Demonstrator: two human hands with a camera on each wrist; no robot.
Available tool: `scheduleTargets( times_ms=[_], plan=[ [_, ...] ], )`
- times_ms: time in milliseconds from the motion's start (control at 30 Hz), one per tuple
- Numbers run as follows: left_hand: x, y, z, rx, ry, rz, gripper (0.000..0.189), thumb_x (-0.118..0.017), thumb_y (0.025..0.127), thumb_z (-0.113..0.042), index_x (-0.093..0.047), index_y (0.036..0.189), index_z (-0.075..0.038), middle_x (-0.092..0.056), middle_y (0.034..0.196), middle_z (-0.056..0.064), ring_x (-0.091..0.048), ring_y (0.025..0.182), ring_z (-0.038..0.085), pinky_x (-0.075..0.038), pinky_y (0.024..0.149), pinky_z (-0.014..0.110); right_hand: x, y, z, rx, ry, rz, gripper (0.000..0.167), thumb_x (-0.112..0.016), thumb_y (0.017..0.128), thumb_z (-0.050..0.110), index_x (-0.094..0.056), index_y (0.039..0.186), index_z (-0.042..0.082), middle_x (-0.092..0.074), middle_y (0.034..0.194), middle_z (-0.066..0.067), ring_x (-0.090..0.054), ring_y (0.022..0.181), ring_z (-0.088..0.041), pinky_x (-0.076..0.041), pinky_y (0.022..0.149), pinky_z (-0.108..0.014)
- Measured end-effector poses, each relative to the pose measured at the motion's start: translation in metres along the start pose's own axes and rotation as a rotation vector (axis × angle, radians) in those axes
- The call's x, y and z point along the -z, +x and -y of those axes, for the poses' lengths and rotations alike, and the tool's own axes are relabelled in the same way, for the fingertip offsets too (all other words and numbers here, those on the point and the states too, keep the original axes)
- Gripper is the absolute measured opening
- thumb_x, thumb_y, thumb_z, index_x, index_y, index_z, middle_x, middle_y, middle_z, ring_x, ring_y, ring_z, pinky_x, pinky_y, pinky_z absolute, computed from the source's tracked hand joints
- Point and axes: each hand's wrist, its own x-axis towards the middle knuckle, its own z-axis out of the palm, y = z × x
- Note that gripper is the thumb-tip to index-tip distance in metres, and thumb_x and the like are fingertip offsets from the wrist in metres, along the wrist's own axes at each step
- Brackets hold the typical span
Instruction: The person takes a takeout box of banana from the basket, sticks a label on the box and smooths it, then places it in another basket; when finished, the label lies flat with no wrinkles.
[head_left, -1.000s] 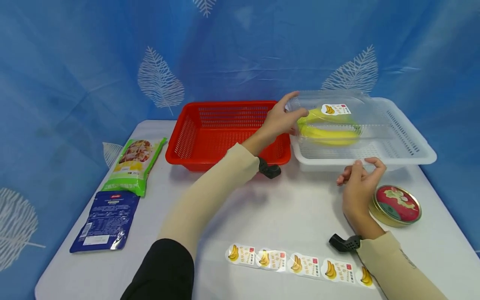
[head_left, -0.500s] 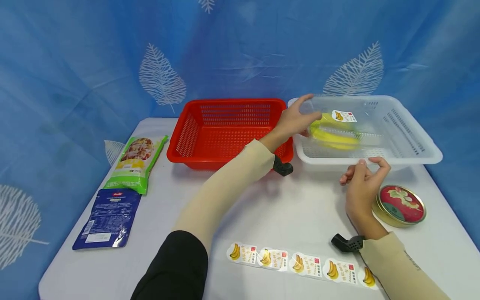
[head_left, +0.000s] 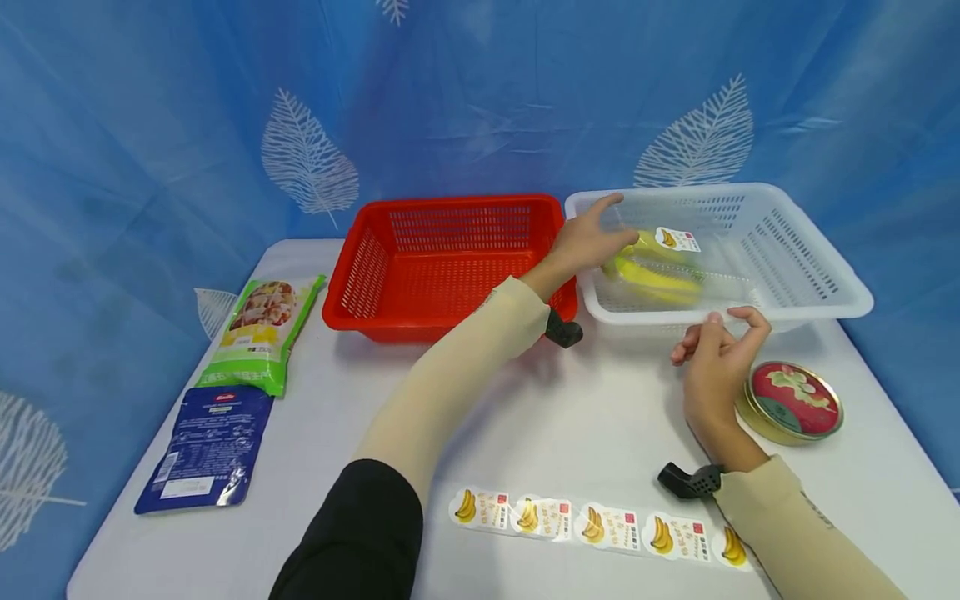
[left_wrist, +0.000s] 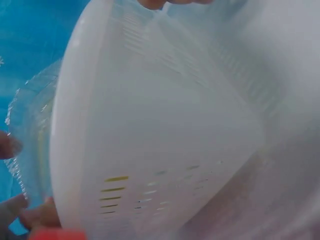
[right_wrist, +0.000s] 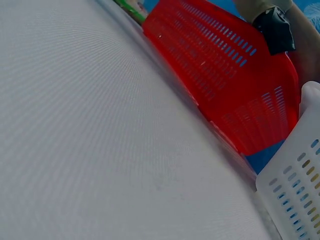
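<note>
My left hand grips the left end of a clear plastic container with yellow bananas inside and a banana sticker on its lid. The container lies low within the white basket, at its left part. In the left wrist view, fingertips are at the clear crinkled edge of the container, beyond the white basket wall. My right hand is at the basket's front rim, loosely curled with nothing visible in it; the right wrist view does not show it.
A red basket stands left of the white one. A round tin sits beside the right hand. A green food packet and a blue pouch lie at the left. A strip of banana stickers lies in front.
The left hand has moved slightly right and lowered the container from over the white basket down into it. The right hand has stayed at the front rim.
</note>
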Motion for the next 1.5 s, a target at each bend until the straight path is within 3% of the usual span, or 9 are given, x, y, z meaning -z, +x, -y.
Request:
scheduleTargets(
  times_ms=[167, 333, 400, 567, 800, 967, 1133, 1233, 1500],
  plan=[
    [-0.006, 0.003, -0.006, -0.021, 0.242, 0.070, 0.073, -0.054, 0.098, -0.056, -0.019, 0.162, -0.045, -0.063, 0.123, -0.006, -0.065, 0.083, 0.012, -0.051, 0.079, 0.028, 0.001, 0.000, -0.001, 0.015, 0.001, -0.004, 0.023, -0.057, 0.104, 0.016, -0.041, 0.120, 0.012, -0.049, 0.067, -0.015, -0.050, 0.044, -0.019, -0.048, 0.044, -0.024],
    [-0.016, 0.003, -0.009, -0.044, 0.473, 0.037, 0.075, -0.047, 0.100, -0.058, -0.012, 0.164, -0.040, -0.061, 0.132, -0.005, -0.059, 0.092, 0.012, -0.049, 0.071, 0.027, 0.001, -0.001, -0.002, 0.025, -0.009, -0.004, 0.024, -0.058, 0.104, 0.018, -0.041, 0.120, 0.012, -0.049, 0.066, -0.014, -0.050, 0.044, -0.018, -0.047, 0.044, -0.023],
    [-0.017, 0.002, -0.009, -0.047, 0.543, 0.030, 0.076, -0.048, 0.100, -0.058, -0.013, 0.164, -0.038, -0.063, 0.124, -0.004, -0.057, 0.093, 0.012, -0.047, 0.070, 0.027, 0.001, -0.002, -0.003, 0.025, -0.009, 0.001, 0.025, -0.059, 0.104, 0.019, -0.042, 0.120, 0.012, -0.049, 0.066, -0.014, -0.050, 0.044, -0.018, -0.048, 0.044, -0.023],
    [-0.019, 0.002, -0.007, -0.034, 0.647, 0.026, 0.075, -0.050, 0.100, -0.058, -0.019, 0.164, -0.036, -0.066, 0.112, -0.003, -0.058, 0.088, 0.014, -0.046, 0.067, 0.026, 0.000, -0.001, -0.005, 0.032, -0.022, 0.012, 0.025, -0.059, 0.104, 0.020, -0.042, 0.121, 0.013, -0.050, 0.066, -0.013, -0.051, 0.044, -0.018, -0.048, 0.044, -0.023],
    [-0.025, 0.004, -0.005, -0.053, 0.736, 0.007, 0.073, -0.053, 0.099, -0.056, -0.026, 0.163, -0.032, -0.062, 0.135, -0.007, -0.059, 0.097, 0.011, -0.050, 0.071, 0.027, 0.000, 0.000, -0.008, 0.030, -0.040, 0.012, 0.025, -0.058, 0.104, 0.021, -0.042, 0.121, 0.013, -0.049, 0.067, -0.014, -0.050, 0.045, -0.017, -0.048, 0.045, -0.022],
    [-0.023, 0.004, -0.001, -0.107, 0.683, -0.001, 0.077, -0.057, 0.098, -0.056, -0.024, 0.163, -0.033, -0.057, 0.143, -0.005, -0.061, 0.104, 0.012, -0.053, 0.073, 0.028, 0.002, 0.001, -0.009, 0.021, -0.056, 0.007, 0.026, -0.058, 0.104, 0.022, -0.041, 0.123, 0.014, -0.049, 0.068, -0.013, -0.051, 0.045, -0.017, -0.048, 0.045, -0.022],
    [-0.014, -0.008, 0.010, -0.219, 0.460, 0.004, 0.074, -0.060, 0.098, -0.052, -0.028, 0.162, -0.032, -0.046, 0.152, -0.002, -0.056, 0.119, 0.010, -0.053, 0.086, 0.029, 0.007, 0.001, -0.010, 0.025, -0.076, -0.013, 0.027, -0.058, 0.104, 0.022, -0.042, 0.124, 0.014, -0.050, 0.067, -0.013, -0.051, 0.045, -0.017, -0.048, 0.045, -0.021],
    [-0.008, -0.024, 0.020, -0.269, 0.358, -0.004, 0.072, -0.062, 0.098, -0.049, -0.032, 0.161, -0.031, -0.050, 0.143, -0.002, -0.053, 0.117, 0.007, -0.050, 0.084, 0.025, 0.009, 0.001, -0.009, 0.023, -0.085, -0.011, 0.028, -0.058, 0.104, 0.022, -0.041, 0.124, 0.014, -0.051, 0.066, -0.012, -0.051, 0.045, -0.016, -0.048, 0.045, -0.022],
    [0.006, -0.085, 0.039, -0.440, 0.234, -0.062, 0.064, -0.068, 0.096, -0.039, -0.045, 0.154, -0.023, -0.056, 0.125, 0.004, -0.055, 0.100, 0.012, -0.046, 0.074, 0.023, 0.014, 0.003, -0.005, 0.032, -0.094, -0.015, 0.027, -0.058, 0.104, 0.022, -0.041, 0.123, 0.013, -0.051, 0.067, -0.012, -0.051, 0.045, -0.017, -0.048, 0.046, -0.022]
  ],
)
